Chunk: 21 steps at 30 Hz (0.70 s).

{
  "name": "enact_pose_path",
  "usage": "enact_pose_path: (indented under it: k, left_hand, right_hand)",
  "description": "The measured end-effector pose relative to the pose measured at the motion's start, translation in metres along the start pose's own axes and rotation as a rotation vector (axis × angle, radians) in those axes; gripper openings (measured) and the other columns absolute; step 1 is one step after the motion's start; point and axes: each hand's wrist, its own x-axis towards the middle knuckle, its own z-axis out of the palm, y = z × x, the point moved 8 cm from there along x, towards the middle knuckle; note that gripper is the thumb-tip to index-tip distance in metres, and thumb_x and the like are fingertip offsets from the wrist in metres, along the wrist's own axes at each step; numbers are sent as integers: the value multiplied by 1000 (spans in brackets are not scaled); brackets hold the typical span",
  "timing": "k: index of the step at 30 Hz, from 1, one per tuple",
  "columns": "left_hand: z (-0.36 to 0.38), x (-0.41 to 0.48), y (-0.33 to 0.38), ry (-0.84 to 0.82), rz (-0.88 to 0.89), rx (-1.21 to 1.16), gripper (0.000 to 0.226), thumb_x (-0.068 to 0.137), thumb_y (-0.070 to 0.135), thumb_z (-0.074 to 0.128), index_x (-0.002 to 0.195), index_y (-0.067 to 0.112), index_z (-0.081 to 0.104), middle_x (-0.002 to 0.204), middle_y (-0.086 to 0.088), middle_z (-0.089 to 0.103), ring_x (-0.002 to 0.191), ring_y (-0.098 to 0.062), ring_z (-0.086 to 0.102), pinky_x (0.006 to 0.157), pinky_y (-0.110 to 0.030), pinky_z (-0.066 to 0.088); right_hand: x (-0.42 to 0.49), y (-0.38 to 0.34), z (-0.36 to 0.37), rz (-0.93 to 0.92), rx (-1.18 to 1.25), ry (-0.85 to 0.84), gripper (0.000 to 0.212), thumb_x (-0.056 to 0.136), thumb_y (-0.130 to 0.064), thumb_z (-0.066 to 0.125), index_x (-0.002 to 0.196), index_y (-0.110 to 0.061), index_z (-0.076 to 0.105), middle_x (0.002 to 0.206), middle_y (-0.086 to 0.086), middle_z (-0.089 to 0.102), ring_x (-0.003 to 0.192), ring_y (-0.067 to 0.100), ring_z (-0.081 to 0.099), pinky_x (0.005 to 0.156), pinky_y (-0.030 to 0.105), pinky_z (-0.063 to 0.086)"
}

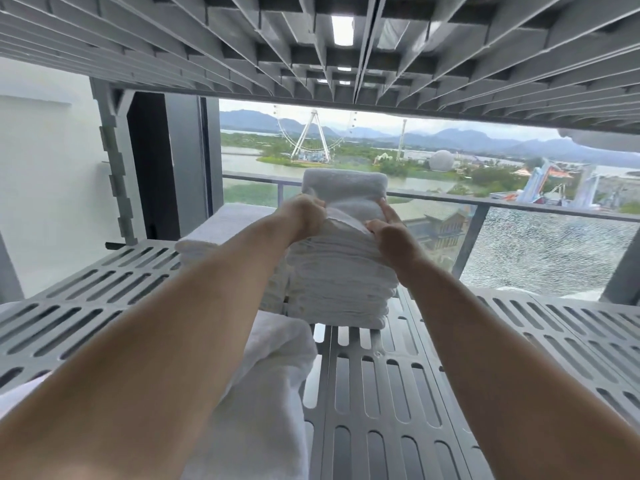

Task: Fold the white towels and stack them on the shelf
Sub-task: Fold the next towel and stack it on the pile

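Reaches with both arms over the near edge of the grey slatted shelf [381, 393] to the stack of white towels [341, 285], standing mid-shelf toward the far edge. Meets the stack head-on: lies straight ahead of both hands, long axis seeming to run away toward the far edge, layered fold ends facing the near edge. Sets the left hand [304, 216] at the near left corner of the top towel [346, 216] and the right hand [388, 233] at the near right corner, about equally close, one on each side. Clenches the left fingers over the towel's edge, gripping it. Pinches the same top layer with the right thumb and curled fingers, one finger lying straighter along the side. Looks, as a judgement, like settling the top towel square on the pile, so calls for an even move from both sides. Shares the shelf with a thicker folded towel [344, 185] on top farther back, a lower pile [221, 230] toward the left, and loose towelling [273, 375] at the near edge.
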Motion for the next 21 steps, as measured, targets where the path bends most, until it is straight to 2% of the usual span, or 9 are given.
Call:
enact_pose_path:
  k: [3,5,6,7,11,15,17,21]
  left_hand:
    - [-6,-14,0,59,62,24,34,98,16,50,127,14,66,138,-7,61,126,-25,55,101,-29,42]
    - [-14,-27,3,133,128,42,26,96,21,51,99,20,77,131,-2,66,117,-25,60,98,-29,46]
    - [-18,-32,4,187,161,54,27,95,21,51,85,21,76,123,-3,70,109,-26,63,94,-30,50]
    - [-22,-38,5,233,178,70,28,95,21,50,82,20,75,116,-5,73,105,-27,64,91,-32,52]
    - [-33,-57,0,305,207,79,32,100,25,46,113,15,73,114,-10,73,107,-29,63,92,-33,50]
    - [-41,-80,-12,319,231,65,33,99,25,45,118,23,71,114,-4,73,108,-26,64,92,-34,52]
    - [-47,-91,-19,328,240,60,31,98,25,46,118,25,70,112,-2,73,104,-24,65,89,-34,53]
    - [-61,-114,-34,359,236,71,27,98,24,50,114,28,72,107,2,75,97,-20,67,85,-33,54]
  right_hand:
    - [-8,-3,-4,-31,-57,47,70,84,-46,54,151,-41,33,148,11,48,127,32,51,110,48,41]
    - [-16,-9,-12,-74,-175,154,63,90,-49,55,150,-35,38,146,10,52,127,32,52,108,44,42]
    - [-21,-14,-16,-109,-242,223,60,93,-49,55,148,-31,42,144,10,54,127,33,53,105,41,43]
    - [-27,-19,-19,-145,-289,278,56,94,-47,55,146,-27,45,140,11,57,126,33,55,102,40,43]
    - [-55,-34,-17,-224,-343,366,46,96,-42,55,136,-19,57,131,13,62,121,30,56,99,35,41]
    - [-97,-57,-12,-357,-457,531,24,93,-35,56,111,-24,67,117,6,60,117,24,52,101,36,37]
    - [-118,-71,-2,-471,-491,569,16,92,-32,57,99,-23,68,110,2,61,112,20,54,97,32,36]
    - [-146,-81,27,-610,-443,436,18,90,-28,55,90,-18,71,95,-2,68,91,18,63,82,29,48]
